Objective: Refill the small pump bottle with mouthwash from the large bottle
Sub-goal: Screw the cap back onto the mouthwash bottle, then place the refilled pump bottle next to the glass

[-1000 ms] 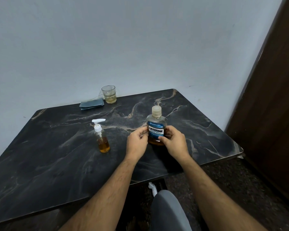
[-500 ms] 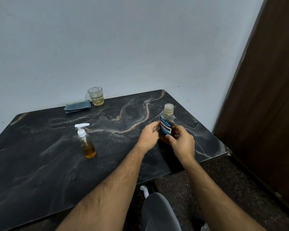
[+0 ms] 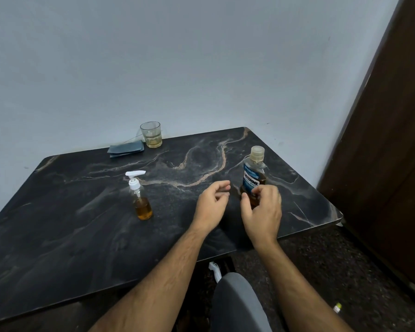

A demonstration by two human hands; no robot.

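Nearest, both hands hover over the dark marbled worktop (image 3: pixel 58 236), just in front of the large bottle (image 3: pixel 254 174). The left hand (image 3: pixel 211 207) hangs loosely curled to the left of that bottle, holding nothing and clear of it. The right hand (image 3: pixel 262 212) sits directly before the bottle's lower body with fingers spread and relaxed; whether its fingertips brush the plastic I cannot tell, but it is not gripping.

The large bottle stands upright near the worktop's right edge, cap on, amber liquid filling most of it. Judging by that fill, it should feel fairly heavy, and its smooth plastic may be slippery, so taking it around the labelled middle with one hand while the other twists the cap seems wise.

Well left of the large bottle stands the small pump bottle (image 3: pixel 140 200), upright, clear, about a third full. It looks light and easy to tip; steadying its body while unscrewing the white pump collar seems best.

Farther back and left of the large bottle are a glass (image 3: pixel 151 134) and a folded grey cloth (image 3: pixel 126 148).
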